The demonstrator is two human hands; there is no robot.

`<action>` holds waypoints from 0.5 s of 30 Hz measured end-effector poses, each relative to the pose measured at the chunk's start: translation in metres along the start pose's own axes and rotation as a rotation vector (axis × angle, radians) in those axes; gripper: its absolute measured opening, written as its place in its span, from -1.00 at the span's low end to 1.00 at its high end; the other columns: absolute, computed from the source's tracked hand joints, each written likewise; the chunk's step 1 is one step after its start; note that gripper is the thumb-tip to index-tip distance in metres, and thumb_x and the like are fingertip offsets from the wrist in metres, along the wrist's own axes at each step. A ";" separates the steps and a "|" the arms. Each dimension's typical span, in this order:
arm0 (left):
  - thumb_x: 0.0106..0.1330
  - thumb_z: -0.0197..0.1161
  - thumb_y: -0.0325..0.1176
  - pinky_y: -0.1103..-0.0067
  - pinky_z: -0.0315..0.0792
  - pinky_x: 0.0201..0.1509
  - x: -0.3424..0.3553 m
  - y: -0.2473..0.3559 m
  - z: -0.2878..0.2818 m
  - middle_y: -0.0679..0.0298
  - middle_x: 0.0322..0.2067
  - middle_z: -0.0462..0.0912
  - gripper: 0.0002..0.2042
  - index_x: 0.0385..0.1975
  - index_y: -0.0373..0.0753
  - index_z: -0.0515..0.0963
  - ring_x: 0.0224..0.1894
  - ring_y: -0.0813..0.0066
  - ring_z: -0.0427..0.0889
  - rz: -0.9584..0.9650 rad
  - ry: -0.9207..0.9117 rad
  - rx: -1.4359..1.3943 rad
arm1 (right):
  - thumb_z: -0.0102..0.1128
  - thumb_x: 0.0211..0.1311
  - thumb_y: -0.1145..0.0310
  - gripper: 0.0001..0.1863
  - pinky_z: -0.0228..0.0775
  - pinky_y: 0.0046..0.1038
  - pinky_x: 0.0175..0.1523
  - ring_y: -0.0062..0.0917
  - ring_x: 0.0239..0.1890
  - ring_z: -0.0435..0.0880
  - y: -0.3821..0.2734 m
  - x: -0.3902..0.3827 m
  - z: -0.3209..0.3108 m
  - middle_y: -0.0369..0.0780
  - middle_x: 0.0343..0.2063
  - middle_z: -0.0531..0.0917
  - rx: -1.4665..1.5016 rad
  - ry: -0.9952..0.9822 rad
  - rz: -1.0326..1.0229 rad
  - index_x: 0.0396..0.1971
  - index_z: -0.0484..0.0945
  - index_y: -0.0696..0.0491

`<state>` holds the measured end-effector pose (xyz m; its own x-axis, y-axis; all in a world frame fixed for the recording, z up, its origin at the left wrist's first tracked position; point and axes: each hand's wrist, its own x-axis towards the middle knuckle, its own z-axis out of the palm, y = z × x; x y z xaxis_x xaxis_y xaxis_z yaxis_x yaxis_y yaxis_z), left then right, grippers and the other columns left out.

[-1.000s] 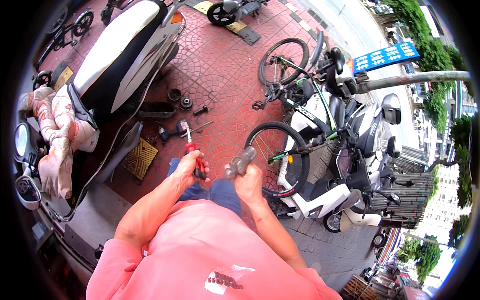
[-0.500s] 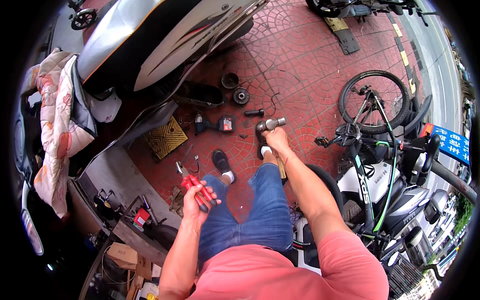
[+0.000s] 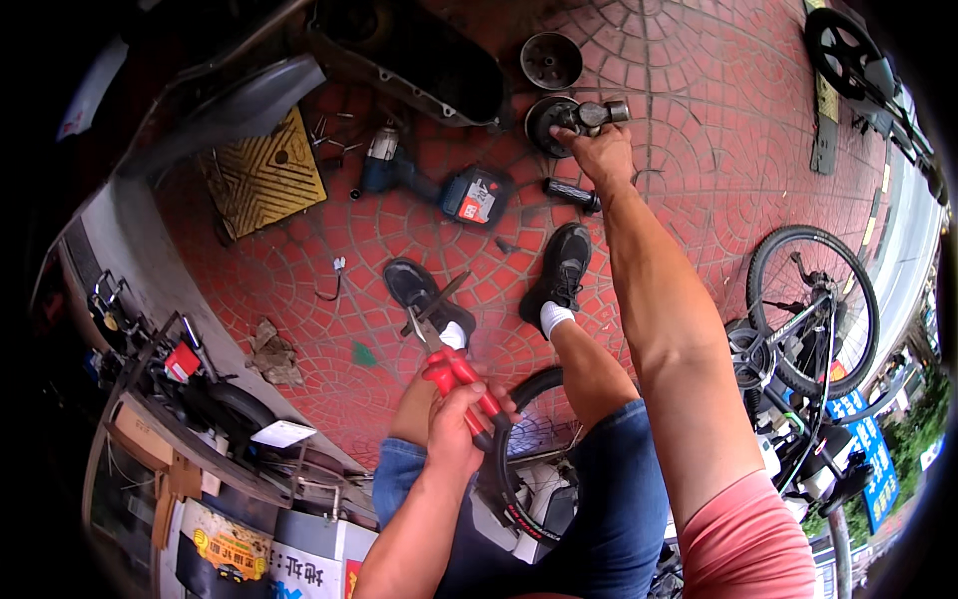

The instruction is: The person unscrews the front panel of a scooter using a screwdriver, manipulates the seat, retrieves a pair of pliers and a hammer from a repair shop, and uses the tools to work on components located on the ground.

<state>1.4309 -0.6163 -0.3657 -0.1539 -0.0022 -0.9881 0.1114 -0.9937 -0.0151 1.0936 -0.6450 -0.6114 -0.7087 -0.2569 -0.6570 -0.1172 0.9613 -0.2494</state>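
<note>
My left hand point(image 3: 457, 429) is closed around red-handled pliers point(image 3: 451, 371) above my shoes. A thin dark metal strip point(image 3: 451, 292) sits at the pliers' jaws. Reaching far forward, my right hand point(image 3: 607, 158) is closed on a hammer point(image 3: 607, 113); the steel head sticks out past the fingers, while the handle is hidden under the forearm. The fingertips of that hand are at a round, dark clutch-like part point(image 3: 540, 124) on the tiles, and seem to touch it. An open metal drum point(image 3: 551, 62) lies just beyond, and a dark cylindrical piece point(image 3: 572, 193) nearer me.
A blue-and-black cordless impact wrench point(image 3: 469, 193) lies left of the cylinder. Beyond it are a yellow ridged plate point(image 3: 264, 175) and a black engine cover point(image 3: 419, 65). A bicycle point(image 3: 813, 309) stands at right; a cluttered bench point(image 3: 140, 424) is at lower left.
My right hand has moved forward with the hammer, from beside my shoe to the round part. My left hand still holds the pliers. The view has shifted forward and closer to the floor.
</note>
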 end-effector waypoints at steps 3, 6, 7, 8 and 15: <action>0.28 0.17 -0.31 0.10 0.61 -0.08 0.010 0.019 0.009 0.07 -0.24 0.60 -0.59 0.10 -0.29 0.39 -0.20 0.09 0.67 -0.096 -0.057 -0.139 | 0.52 -0.15 -0.35 0.18 0.38 -0.22 0.37 -0.13 0.38 0.38 -0.017 0.004 0.031 -0.04 0.33 0.39 -0.274 0.000 -0.051 0.34 0.35 0.22; 0.28 0.18 -0.31 0.13 0.61 -0.05 -0.005 0.039 0.019 0.06 -0.22 0.61 -0.56 0.14 -0.31 0.39 -0.19 0.11 0.68 -0.075 -0.122 -0.107 | 0.51 -0.12 -0.32 0.05 0.40 -0.14 0.34 -0.06 0.33 0.45 -0.017 0.004 0.063 0.01 0.27 0.47 -0.535 0.184 -0.174 0.29 0.45 0.09; 0.34 0.18 -0.42 0.33 0.61 -0.10 -0.004 0.039 0.015 0.08 -0.25 0.64 -0.60 0.14 -0.37 0.35 -0.23 0.23 0.70 -0.035 -0.205 -0.141 | 0.52 -0.12 -0.29 0.08 0.40 -0.17 0.35 -0.07 0.33 0.44 -0.016 0.009 0.063 0.01 0.27 0.46 -0.565 0.154 -0.167 0.31 0.38 0.14; 0.33 0.21 -0.41 0.37 0.62 -0.15 -0.004 0.044 0.017 0.11 -0.27 0.64 -0.60 0.13 -0.38 0.36 -0.26 0.30 0.70 -0.043 -0.188 -0.117 | 0.54 -0.13 -0.26 0.12 0.39 -0.20 0.36 -0.08 0.33 0.43 -0.014 0.017 0.064 0.01 0.27 0.46 -0.586 0.125 -0.176 0.32 0.30 0.18; 0.37 0.24 -0.36 0.52 0.60 -0.37 0.003 0.043 0.019 0.22 -0.29 0.60 -0.65 0.09 -0.27 0.40 -0.33 0.44 0.69 -0.087 -0.264 -0.061 | 0.60 -0.24 -0.02 -0.10 0.54 -0.18 0.17 -0.15 0.10 0.70 -0.034 0.009 0.024 0.00 0.00 0.72 -0.440 -0.044 -0.197 0.18 0.51 0.06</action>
<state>1.4162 -0.6611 -0.3664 -0.4153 0.0457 -0.9085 0.1445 -0.9827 -0.1155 1.1079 -0.6819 -0.6260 -0.6148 -0.4329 -0.6593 -0.5360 0.8425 -0.0534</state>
